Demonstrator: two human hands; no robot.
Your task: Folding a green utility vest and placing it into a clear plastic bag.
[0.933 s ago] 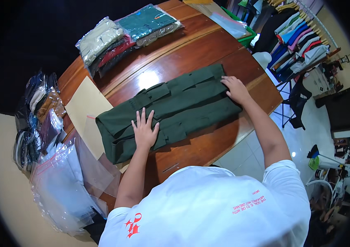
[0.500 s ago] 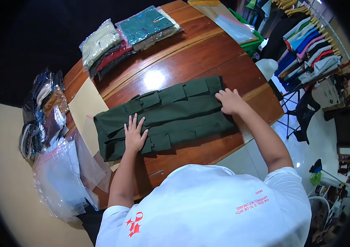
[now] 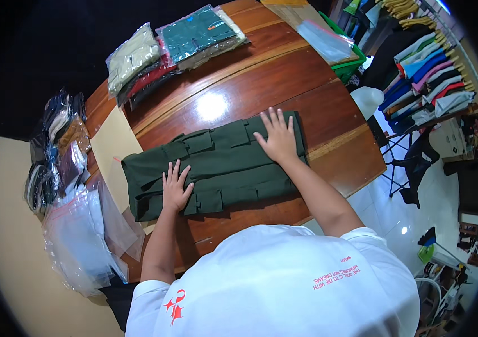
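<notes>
Dark green cargo trousers [image 3: 225, 163] lie folded lengthwise on the wooden table, with several flap pockets along both long sides. My left hand [image 3: 177, 188] rests flat on their left part, fingers spread. Toward the other end, my right hand [image 3: 278, 137] presses down with its fingers stretched apart. Neither hand grips the cloth. Under the left end of the trousers a sheet of tan card [image 3: 114, 137] sticks out.
Bagged folded garments [image 3: 202, 36] are stacked at the table's far side. Clear plastic bags [image 3: 79, 236] and packed clothes [image 3: 62, 140] cover the left edge. A green crate [image 3: 351, 68] stands far right, near a rack of hanging clothes [image 3: 430, 73].
My right hand has moved left from the right end of the trousers and now lies flat on them, fingers spread. My left hand stays in about the same place on the cloth.
</notes>
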